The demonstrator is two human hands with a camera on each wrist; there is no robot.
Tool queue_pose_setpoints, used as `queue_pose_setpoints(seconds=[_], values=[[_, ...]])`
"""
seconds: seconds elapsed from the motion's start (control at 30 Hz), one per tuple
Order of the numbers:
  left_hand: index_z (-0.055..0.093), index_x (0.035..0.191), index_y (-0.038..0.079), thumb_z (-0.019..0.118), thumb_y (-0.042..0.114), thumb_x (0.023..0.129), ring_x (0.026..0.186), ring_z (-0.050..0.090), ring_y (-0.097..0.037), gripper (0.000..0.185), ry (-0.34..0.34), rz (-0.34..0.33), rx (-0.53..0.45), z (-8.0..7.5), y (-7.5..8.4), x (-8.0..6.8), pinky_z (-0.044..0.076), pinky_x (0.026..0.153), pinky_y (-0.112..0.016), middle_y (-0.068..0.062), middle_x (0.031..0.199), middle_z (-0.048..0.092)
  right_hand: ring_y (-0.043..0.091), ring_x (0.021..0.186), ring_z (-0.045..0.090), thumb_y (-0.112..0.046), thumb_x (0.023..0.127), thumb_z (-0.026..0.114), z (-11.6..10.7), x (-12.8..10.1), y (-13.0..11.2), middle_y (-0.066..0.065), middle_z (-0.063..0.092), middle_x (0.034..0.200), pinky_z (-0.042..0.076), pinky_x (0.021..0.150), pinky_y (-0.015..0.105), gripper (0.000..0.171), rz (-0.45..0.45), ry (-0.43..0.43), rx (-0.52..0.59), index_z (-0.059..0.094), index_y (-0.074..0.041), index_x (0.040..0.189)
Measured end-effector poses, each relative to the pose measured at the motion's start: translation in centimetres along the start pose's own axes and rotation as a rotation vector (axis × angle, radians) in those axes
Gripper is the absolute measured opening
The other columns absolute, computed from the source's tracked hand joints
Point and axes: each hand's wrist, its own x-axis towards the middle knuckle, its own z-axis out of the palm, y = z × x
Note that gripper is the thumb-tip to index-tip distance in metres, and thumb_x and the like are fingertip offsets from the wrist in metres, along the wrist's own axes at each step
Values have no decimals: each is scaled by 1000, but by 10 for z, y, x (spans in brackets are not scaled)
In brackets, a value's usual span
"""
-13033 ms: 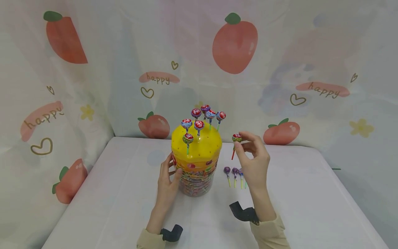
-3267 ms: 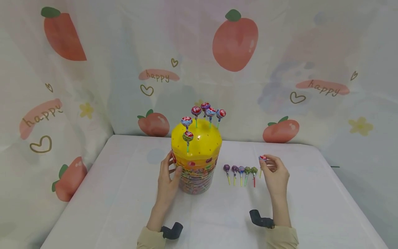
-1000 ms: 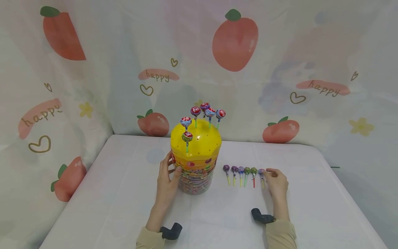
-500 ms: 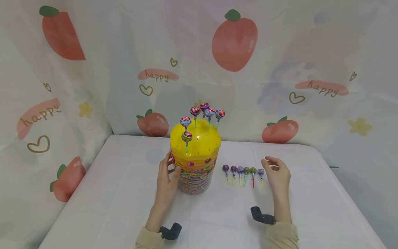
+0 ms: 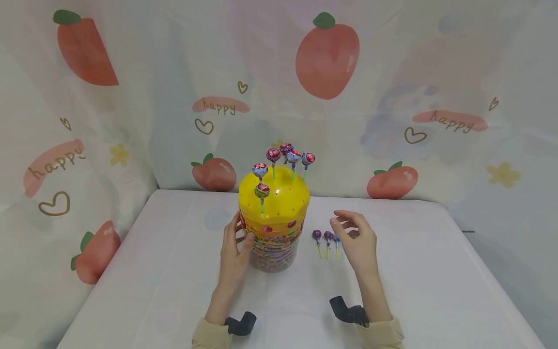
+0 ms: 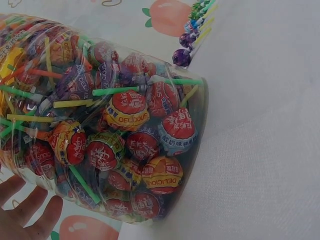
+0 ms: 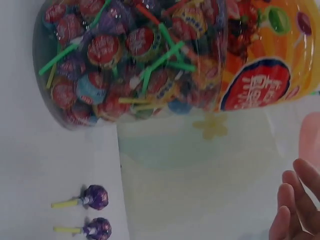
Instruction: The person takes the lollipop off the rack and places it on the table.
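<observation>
White table (image 5: 174,271), peach-print curtain (image 5: 131,97)

A table (image 5: 152,271) covered with a plain white cloth fills the lower part of the head view. Behind it and at both sides hangs a light curtain (image 5: 270,58) that closes the space like three walls. On the curtain are printed big red-orange peaches (image 5: 328,60) with green leaves, pink marks with the word "happy" (image 5: 221,106), small outlined hearts (image 5: 203,127) and pale yellow flowers (image 5: 503,174). The light is soft and even, with weak shadows on the cloth.
</observation>
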Motion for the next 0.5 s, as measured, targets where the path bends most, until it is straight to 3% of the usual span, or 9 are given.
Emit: queue_pose_setpoints(seconds=[0.27, 0.5], values=[[27, 150, 29, 55, 35, 97, 128, 46, -23, 61, 9, -4, 13, -1, 0, 0, 49, 101, -47, -3, 144, 43, 12, 89, 56, -11, 85, 72, 15, -17, -30, 8, 65, 101, 46, 75, 22, 27, -130, -47, 95, 68, -9, 112], [27, 150, 29, 55, 35, 97, 128, 46, -24, 61, 3, -8, -13, 0, 1, 0, 48, 101, -50, -4, 144, 43, 15, 92, 58, -4, 81, 74, 23, -24, -63, 8, 66, 101, 48, 80, 18, 34, -258, -88, 162, 67, -9, 114]])
